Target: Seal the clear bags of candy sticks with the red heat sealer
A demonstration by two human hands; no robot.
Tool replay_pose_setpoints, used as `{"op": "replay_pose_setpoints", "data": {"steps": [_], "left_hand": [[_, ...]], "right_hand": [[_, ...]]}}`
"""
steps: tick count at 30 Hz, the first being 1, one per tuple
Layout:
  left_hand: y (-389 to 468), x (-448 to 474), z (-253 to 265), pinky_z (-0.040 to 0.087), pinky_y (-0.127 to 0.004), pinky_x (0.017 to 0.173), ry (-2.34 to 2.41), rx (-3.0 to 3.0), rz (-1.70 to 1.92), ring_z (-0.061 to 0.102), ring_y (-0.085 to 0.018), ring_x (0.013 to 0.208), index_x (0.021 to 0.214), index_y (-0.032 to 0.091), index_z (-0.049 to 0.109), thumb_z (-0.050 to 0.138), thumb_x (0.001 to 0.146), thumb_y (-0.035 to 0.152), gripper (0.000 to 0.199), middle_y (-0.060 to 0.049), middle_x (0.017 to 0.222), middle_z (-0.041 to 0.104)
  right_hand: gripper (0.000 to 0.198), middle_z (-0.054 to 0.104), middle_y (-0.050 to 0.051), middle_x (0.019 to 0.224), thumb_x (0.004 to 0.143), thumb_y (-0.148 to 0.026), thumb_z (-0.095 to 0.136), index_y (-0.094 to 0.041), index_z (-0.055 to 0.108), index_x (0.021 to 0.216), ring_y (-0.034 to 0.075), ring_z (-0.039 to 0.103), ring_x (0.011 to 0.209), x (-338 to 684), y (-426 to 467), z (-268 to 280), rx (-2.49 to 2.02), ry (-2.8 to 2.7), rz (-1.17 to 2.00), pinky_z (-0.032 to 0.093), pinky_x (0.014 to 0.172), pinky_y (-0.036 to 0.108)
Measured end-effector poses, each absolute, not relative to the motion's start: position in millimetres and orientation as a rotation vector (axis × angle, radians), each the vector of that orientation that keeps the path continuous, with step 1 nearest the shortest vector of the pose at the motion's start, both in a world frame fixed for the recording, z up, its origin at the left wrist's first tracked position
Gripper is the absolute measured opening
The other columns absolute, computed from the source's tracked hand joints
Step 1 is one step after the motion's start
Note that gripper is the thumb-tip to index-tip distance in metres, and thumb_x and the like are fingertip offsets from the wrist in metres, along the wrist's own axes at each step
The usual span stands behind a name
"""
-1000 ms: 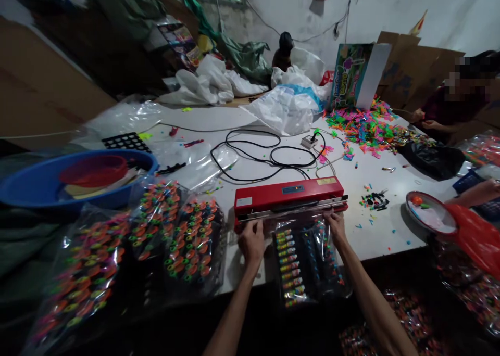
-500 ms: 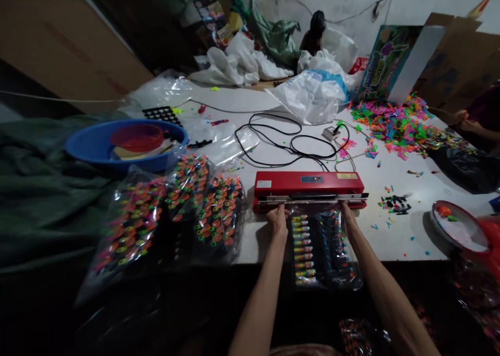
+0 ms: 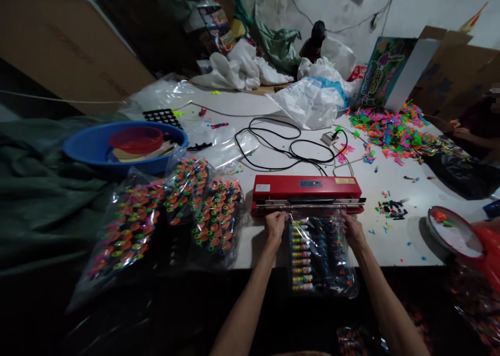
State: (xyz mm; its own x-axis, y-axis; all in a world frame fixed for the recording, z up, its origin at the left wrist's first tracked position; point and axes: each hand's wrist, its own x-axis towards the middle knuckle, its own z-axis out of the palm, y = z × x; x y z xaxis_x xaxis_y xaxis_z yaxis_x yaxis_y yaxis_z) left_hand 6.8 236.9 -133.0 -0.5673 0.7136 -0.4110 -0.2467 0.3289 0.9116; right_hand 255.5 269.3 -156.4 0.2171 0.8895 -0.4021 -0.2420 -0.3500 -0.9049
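Note:
A red bag sealer with a silver sealing bar lies across the near part of the white table. In front of it, a clear plastic bag holds rows of small colourful tubes and black parts, its lower end over the table's front edge. My left hand is closed on the bag's upper left corner. Its upper right corner is pinched in my right hand. The bag's top edge is close to the sealing bar; whether it touches is hard to make out.
Filled clear bags lie left of the sealer, beside a blue basin. A black cable loops behind it. Small coloured pieces are heaped at right, near a bowl. Another person's hand is at far right; someone sits behind.
Both hands have drawn the bag slightly back from the sealer, towards me. My right hand's fingers now show more clearly on the bag's corner.

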Motion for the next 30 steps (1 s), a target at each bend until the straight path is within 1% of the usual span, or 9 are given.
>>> {"op": "replay_pose_setpoints", "data": {"steps": [8, 13, 15, 18, 20, 22, 25, 28, 30], "left_hand": [[245.5, 14.1, -118.3, 0.031, -0.018, 0.040, 1.666, 0.124, 1.531, 0.046, -0.007, 0.039, 0.060, 0.014, 0.057, 0.062, 0.061, 0.027, 0.014, 0.002, 0.051, 0.056], [218.4, 12.5, -103.2, 0.045, -0.021, 0.060, 1.422, 0.013, 1.573, 0.067, -0.016, 0.074, 0.085, 0.015, 0.065, 0.065, 0.061, 0.019, 0.025, -0.008, 0.087, 0.070], [200.9, 10.6, -101.1, 0.046, -0.023, 0.067, 1.401, 0.072, 1.587, 0.067, -0.017, 0.086, 0.091, 0.015, 0.066, 0.067, 0.062, 0.022, 0.030, -0.009, 0.096, 0.070], [186.5, 2.5, -96.1, 0.046, -0.026, 0.071, 1.602, 0.405, 1.595, 0.064, -0.017, 0.086, 0.095, 0.016, 0.067, 0.065, 0.068, 0.031, 0.031, -0.008, 0.094, 0.069], [192.8, -7.9, -87.5, 0.047, -0.028, 0.073, 1.796, 0.765, 1.560, 0.063, -0.018, 0.083, 0.096, 0.016, 0.067, 0.059, 0.075, 0.034, 0.029, -0.007, 0.092, 0.067], [210.9, -20.4, -75.9, 0.047, -0.032, 0.078, 2.028, 1.188, 1.416, 0.061, -0.020, 0.085, 0.095, 0.016, 0.068, 0.054, 0.081, 0.033, 0.027, -0.009, 0.092, 0.065], [243.2, -32.0, -60.9, 0.043, -0.040, 0.088, 2.334, 1.646, 0.894, 0.059, -0.026, 0.092, 0.087, 0.013, 0.071, 0.054, 0.083, 0.038, 0.031, -0.014, 0.090, 0.065], [260.5, -25.3, -56.0, 0.040, -0.044, 0.090, 2.350, 1.775, 0.421, 0.058, -0.032, 0.097, 0.086, 0.008, 0.072, 0.059, 0.079, 0.048, 0.043, -0.018, 0.090, 0.067], [265.2, -13.3, -59.4, 0.039, -0.044, 0.092, 2.243, 1.781, 0.316, 0.058, -0.032, 0.099, 0.090, 0.006, 0.072, 0.060, 0.080, 0.044, 0.041, -0.020, 0.090, 0.067]], "right_hand": [[0.029, 0.059, 0.002, 0.061, 0.060, -0.043, 0.064, -0.016, 0.061, 0.069, 0.015, 0.051, 0.057, 245.3, 297.0, -140.4, -1.865, -0.954, 0.875, 0.037, 0.052, 0.025], [0.031, 0.066, 0.006, 0.082, 0.072, -0.050, 0.056, -0.022, 0.062, 0.083, 0.022, 0.058, 0.075, 254.7, 288.9, -115.0, -2.341, -1.277, 0.565, 0.033, 0.058, 0.027], [0.029, 0.067, 0.005, 0.082, 0.080, -0.048, 0.050, -0.022, 0.061, 0.083, 0.021, 0.059, 0.076, 247.0, 286.1, -98.9, -2.296, -1.373, 0.471, 0.032, 0.059, 0.026], [0.030, 0.067, 0.004, 0.082, 0.087, -0.046, 0.045, -0.020, 0.060, 0.088, 0.018, 0.060, 0.076, 220.4, 292.5, -73.8, -2.051, -1.739, 0.339, 0.031, 0.061, 0.025], [0.036, 0.067, 0.005, 0.078, 0.089, -0.050, 0.044, -0.020, 0.062, 0.083, 0.018, 0.060, 0.074, 200.8, 302.7, -62.5, -1.863, -2.184, 0.407, 0.029, 0.060, 0.025], [0.042, 0.067, 0.005, 0.074, 0.088, -0.056, 0.045, -0.020, 0.064, 0.077, 0.018, 0.060, 0.071, 187.1, 312.7, -58.5, -1.755, -2.541, 0.502, 0.027, 0.057, 0.026], [0.043, 0.068, 0.005, 0.075, 0.086, -0.059, 0.048, -0.022, 0.067, 0.077, 0.018, 0.061, 0.072, 181.4, 319.0, -61.8, -1.752, -2.692, 0.568, 0.025, 0.055, 0.025], [0.041, 0.067, 0.004, 0.075, 0.085, -0.058, 0.050, -0.022, 0.068, 0.074, 0.016, 0.060, 0.069, 186.0, 316.0, -67.0, -1.759, -2.692, 0.621, 0.025, 0.053, 0.023], [0.042, 0.066, 0.003, 0.072, 0.084, -0.059, 0.050, -0.022, 0.066, 0.071, 0.016, 0.059, 0.068, 189.1, 314.6, -70.4, -1.783, -2.689, 0.627, 0.025, 0.052, 0.023]]}}
